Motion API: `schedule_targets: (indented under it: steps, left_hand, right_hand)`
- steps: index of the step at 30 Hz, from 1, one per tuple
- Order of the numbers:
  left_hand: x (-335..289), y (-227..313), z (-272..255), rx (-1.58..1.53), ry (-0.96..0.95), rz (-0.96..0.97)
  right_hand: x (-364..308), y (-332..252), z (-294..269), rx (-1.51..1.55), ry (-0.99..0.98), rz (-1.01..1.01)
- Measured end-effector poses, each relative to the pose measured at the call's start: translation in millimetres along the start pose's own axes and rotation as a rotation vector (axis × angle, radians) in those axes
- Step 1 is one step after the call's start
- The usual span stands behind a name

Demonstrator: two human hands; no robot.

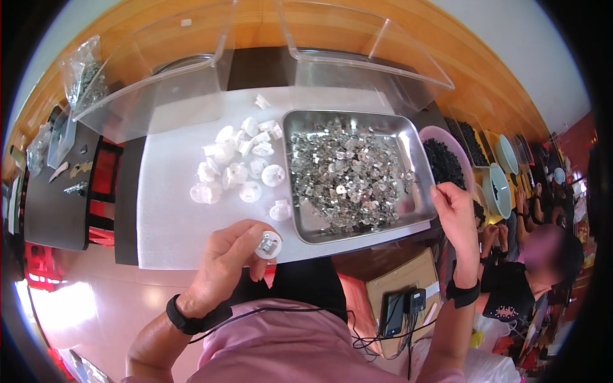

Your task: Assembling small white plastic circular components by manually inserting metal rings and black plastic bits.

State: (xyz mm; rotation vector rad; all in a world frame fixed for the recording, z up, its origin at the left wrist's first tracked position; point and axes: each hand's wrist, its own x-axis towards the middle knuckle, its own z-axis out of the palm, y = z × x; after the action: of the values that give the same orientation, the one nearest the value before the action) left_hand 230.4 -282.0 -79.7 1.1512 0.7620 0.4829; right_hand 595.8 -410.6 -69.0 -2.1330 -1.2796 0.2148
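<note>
My left hand pinches a round white plastic part between thumb and fingers, just past the near edge of the white foam sheet. A small metal piece shows in the middle of that part. Beyond it, a loose pile of similar white plastic parts lies on the sheet. To their right sits a shallow steel tray heaped with small shiny metal pieces. My right hand is at the tray's right rim, fingertips closed together; whatever they hold, if anything, is too small to make out.
Two clear plastic bins stand along the back. Right of the tray is a pink basin of black parts, with pale green basins beyond. Another person sits at the right. Cables hang below the table by a cardboard box.
</note>
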Motion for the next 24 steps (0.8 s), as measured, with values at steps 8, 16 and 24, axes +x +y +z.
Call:
schedule_targets:
  steps: [8,16,24]
  left_hand:
    - [1.8,-3.4,2.1,-0.031,-0.037,-0.015]
    - [3.5,-9.1,-2.4,-0.027,-0.086,0.001]
    - [2.2,-3.2,1.7,0.025,-0.046,-0.001]
  right_hand:
    - [-2.5,-1.9,-0.7,-0.072,0.025,-0.03]
    - [-0.7,-3.7,3.1,-0.056,0.045,-0.032]
    - [-0.7,-4.3,4.3,-0.061,0.082,-0.04]
